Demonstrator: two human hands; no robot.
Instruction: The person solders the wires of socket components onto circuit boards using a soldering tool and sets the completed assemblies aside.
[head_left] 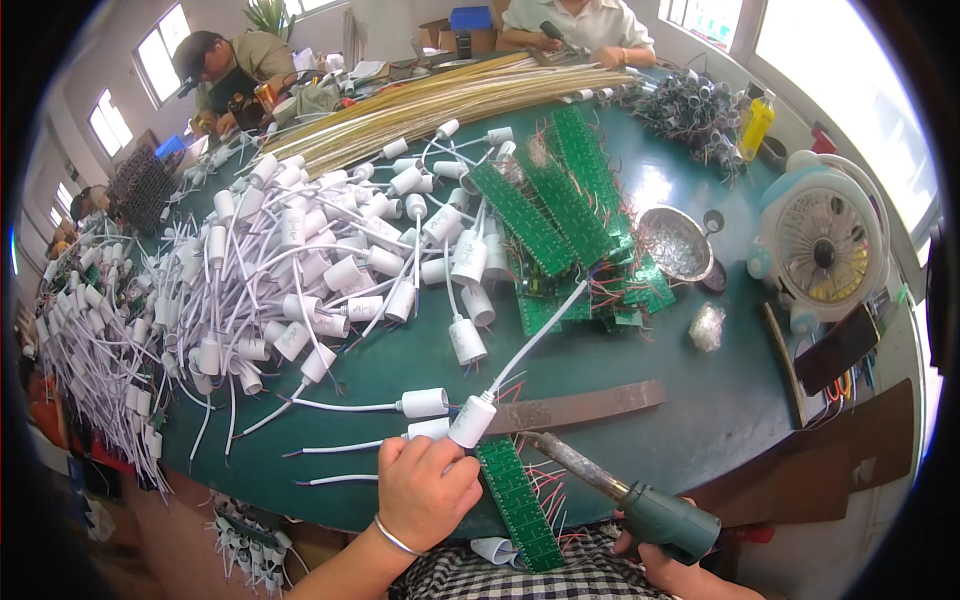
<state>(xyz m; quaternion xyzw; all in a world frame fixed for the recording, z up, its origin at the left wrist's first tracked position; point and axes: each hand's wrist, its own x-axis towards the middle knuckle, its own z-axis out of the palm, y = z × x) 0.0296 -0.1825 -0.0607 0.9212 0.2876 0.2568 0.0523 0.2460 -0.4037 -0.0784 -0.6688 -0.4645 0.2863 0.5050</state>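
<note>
My left hand [425, 488], a bangle on its wrist, is closed at the table's near edge. Its fingers grip a white cylindrical housing [471, 422] whose white cable points up and right. My right hand [655, 562] wraps round the green handle of a soldering iron [668, 518]. The iron's dark tip lies near the top end of a green circuit board strip [520, 505], which has red and white wires along one side. Above it rests a flat metal bar [590, 404]. More white housings [425, 403] with cables lie beside my left hand.
A big heap of white cabled housings [340, 270] covers the left. Stacked green boards [560, 215] lie mid-table, beside a metal bowl [676, 243]. On the right stand a fan [823, 245] and a yellow bottle [757, 125]. Several people work across the table.
</note>
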